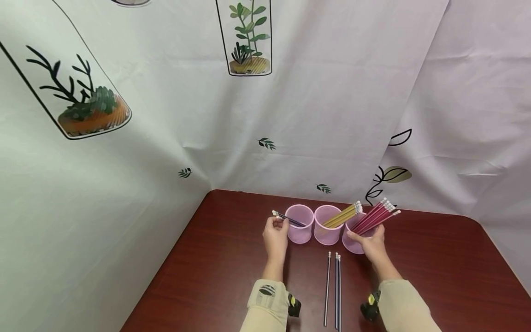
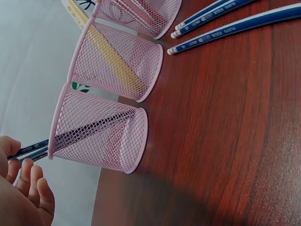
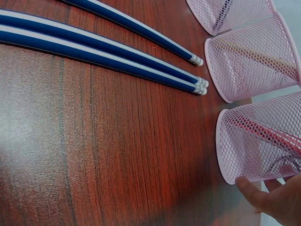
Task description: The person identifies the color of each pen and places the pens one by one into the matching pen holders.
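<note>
Three pink mesh pencil cups stand side by side. My left hand (image 1: pixel 275 237) pinches dark blue pencils (image 2: pixel 33 149) near their eraser ends, at the rim of the left cup (image 1: pixel 299 234). Their lower ends lean inside that cup, seen through its mesh in the left wrist view. Yellow pencils (image 1: pixel 343 215) slant to the right in the middle cup (image 1: pixel 327 237). On the right, my right hand (image 1: pixel 373 246) holds the right cup (image 1: pixel 351 243) by its side, the thumb toward the front. Several red pencils (image 1: pixel 375 216) lean out of it over the hand.
Three blue-and-white striped pencils lie on the dark red wooden table (image 1: pixel 199 276) in front of the cups: a single pencil (image 1: pixel 327 290) and, to its right, a close pair (image 1: pixel 338 293). Behind the table hangs a pale curtain (image 1: pixel 332 115) with plant prints.
</note>
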`<move>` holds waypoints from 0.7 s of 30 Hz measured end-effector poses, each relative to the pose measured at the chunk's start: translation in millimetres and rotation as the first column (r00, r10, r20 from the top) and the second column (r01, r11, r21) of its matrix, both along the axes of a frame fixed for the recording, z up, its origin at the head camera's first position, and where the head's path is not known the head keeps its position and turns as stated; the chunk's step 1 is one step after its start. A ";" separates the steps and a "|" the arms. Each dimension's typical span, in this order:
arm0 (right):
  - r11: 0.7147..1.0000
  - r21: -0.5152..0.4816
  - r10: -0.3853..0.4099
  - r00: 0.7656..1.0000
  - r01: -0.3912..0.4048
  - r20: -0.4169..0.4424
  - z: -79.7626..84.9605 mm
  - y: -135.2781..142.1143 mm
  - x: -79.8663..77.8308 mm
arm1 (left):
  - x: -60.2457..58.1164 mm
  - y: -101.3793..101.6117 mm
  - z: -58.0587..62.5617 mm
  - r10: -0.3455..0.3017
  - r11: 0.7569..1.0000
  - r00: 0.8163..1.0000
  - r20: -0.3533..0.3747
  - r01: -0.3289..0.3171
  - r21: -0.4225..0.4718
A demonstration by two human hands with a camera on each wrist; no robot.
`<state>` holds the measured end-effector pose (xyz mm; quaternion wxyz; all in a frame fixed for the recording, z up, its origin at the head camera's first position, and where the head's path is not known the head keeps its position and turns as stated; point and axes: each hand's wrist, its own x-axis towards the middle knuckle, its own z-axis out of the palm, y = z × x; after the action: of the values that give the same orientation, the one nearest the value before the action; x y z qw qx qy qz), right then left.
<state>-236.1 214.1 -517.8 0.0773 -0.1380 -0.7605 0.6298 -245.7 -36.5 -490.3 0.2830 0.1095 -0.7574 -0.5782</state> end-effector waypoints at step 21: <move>1.000 0.007 0.007 1.000 -0.008 0.017 13.8 -4.4 6.9 | 2.9 2.7 2.8 -0.089 0.988 0.989 0.119 0.102 -0.114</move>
<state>-229.2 209.7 -504.0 0.0690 -0.1402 -0.7639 0.6261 -242.9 -33.9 -487.5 0.2176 0.0884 -0.8100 -0.5374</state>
